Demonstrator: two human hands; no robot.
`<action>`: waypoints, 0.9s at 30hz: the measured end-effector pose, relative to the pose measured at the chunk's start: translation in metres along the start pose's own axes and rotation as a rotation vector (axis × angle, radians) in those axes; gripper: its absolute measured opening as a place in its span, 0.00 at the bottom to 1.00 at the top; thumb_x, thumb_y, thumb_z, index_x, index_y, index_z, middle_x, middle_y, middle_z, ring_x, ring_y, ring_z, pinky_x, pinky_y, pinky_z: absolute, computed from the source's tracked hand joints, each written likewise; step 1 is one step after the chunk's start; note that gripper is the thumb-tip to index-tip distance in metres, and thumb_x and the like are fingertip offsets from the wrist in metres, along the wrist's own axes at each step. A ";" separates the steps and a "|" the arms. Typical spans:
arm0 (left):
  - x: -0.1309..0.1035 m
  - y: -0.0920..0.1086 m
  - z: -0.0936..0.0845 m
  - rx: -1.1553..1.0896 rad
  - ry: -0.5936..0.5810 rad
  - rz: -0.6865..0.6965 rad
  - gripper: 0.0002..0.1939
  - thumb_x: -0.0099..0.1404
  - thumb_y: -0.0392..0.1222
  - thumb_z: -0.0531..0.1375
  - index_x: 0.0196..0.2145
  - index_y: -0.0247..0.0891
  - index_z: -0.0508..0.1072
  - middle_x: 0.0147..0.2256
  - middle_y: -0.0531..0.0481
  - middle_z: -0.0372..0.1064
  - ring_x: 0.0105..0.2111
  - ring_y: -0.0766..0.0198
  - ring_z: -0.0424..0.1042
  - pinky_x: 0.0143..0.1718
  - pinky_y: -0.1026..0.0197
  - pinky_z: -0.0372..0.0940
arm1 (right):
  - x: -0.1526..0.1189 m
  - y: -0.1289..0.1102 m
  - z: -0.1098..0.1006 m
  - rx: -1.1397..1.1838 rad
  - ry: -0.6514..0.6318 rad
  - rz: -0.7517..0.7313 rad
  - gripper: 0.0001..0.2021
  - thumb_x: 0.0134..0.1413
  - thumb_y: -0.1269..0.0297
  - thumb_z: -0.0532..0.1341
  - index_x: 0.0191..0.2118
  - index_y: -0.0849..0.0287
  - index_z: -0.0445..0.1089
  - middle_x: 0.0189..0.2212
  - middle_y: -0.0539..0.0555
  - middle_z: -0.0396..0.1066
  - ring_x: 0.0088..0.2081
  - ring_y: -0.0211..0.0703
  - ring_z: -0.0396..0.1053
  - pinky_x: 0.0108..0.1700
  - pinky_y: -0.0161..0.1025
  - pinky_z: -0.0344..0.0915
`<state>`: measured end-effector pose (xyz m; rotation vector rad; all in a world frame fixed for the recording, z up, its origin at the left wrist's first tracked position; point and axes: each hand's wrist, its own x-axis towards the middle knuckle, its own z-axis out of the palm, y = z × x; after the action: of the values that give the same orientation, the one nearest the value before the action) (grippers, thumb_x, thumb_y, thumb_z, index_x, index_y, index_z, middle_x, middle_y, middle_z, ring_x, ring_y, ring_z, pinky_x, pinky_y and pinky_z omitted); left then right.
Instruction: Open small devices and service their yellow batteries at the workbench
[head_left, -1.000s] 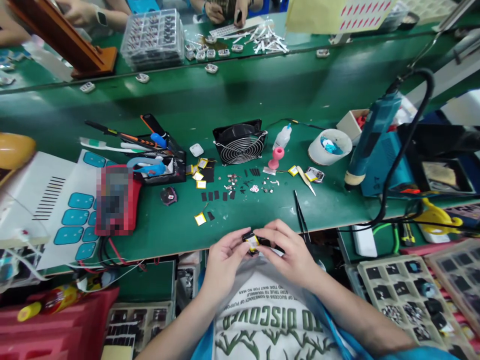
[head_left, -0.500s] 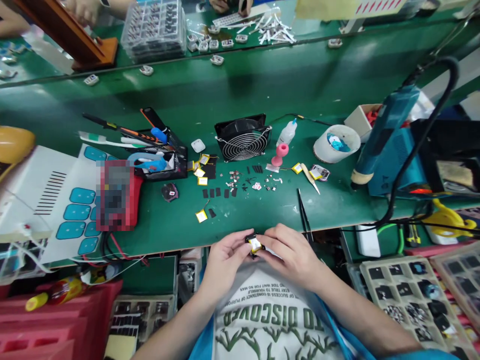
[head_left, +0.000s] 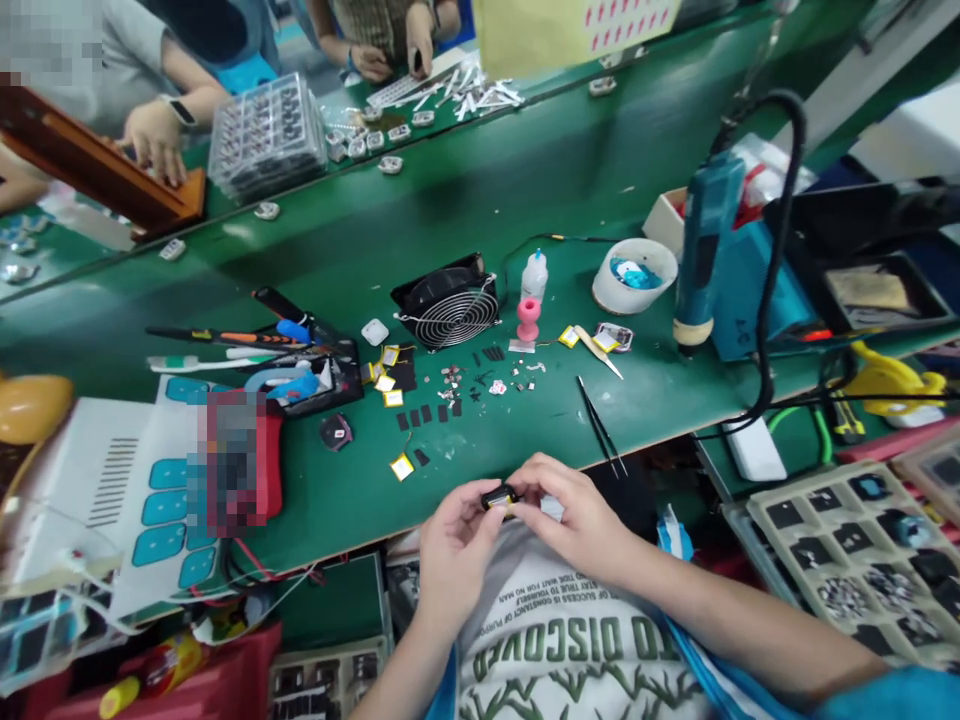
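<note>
One black part [head_left: 498,497], apparently unfinished, remainder unclear, is pinched by left hand [head_left: 457,540] and right hand [head_left: 577,515], fingers nearly closed.

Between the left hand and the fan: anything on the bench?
Yes. Head view, from left hand towards fan: bare bench, black pads, then small loose parts.

My left hand [head_left: 463,535] and right hand [head_left: 566,510] partly hide the small black piece [head_left: 497,496]; pixelation blurs the red meter [head_left: 271,470]; the top edge crops the yellow sheet [head_left: 517,35].
</note>
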<state>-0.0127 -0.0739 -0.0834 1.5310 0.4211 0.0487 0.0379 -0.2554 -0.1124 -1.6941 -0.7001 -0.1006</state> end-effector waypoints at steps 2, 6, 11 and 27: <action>0.001 -0.002 -0.003 0.056 0.003 0.034 0.12 0.61 0.40 0.76 0.43 0.38 0.90 0.40 0.46 0.87 0.38 0.64 0.89 0.44 0.74 0.79 | 0.001 0.002 0.002 0.026 0.004 -0.001 0.02 0.81 0.70 0.68 0.53 0.61 0.75 0.39 0.52 0.75 0.36 0.36 0.75 0.41 0.30 0.74; 0.006 -0.006 -0.010 0.131 -0.047 0.031 0.11 0.64 0.44 0.77 0.42 0.38 0.88 0.37 0.46 0.86 0.37 0.61 0.89 0.42 0.69 0.81 | 0.001 0.007 0.009 0.071 0.060 -0.018 0.03 0.82 0.69 0.67 0.49 0.61 0.74 0.37 0.51 0.73 0.34 0.36 0.73 0.38 0.31 0.70; 0.021 0.002 -0.017 0.351 -0.126 0.322 0.08 0.72 0.46 0.71 0.41 0.39 0.89 0.36 0.47 0.84 0.35 0.65 0.86 0.40 0.72 0.79 | 0.001 0.015 0.018 -0.011 0.103 -0.046 0.05 0.81 0.70 0.66 0.46 0.60 0.72 0.35 0.51 0.73 0.33 0.38 0.70 0.35 0.34 0.66; 0.049 -0.012 -0.041 1.092 -0.057 1.130 0.17 0.90 0.50 0.58 0.49 0.42 0.86 0.50 0.48 0.84 0.47 0.65 0.86 0.49 0.64 0.83 | 0.008 0.067 -0.078 -1.122 0.236 -0.024 0.12 0.68 0.66 0.75 0.38 0.57 0.71 0.34 0.58 0.68 0.38 0.55 0.64 0.41 0.51 0.56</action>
<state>0.0182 -0.0206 -0.1059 2.6613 -0.6410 0.7508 0.1014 -0.3289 -0.1471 -2.6648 -0.4919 -0.8201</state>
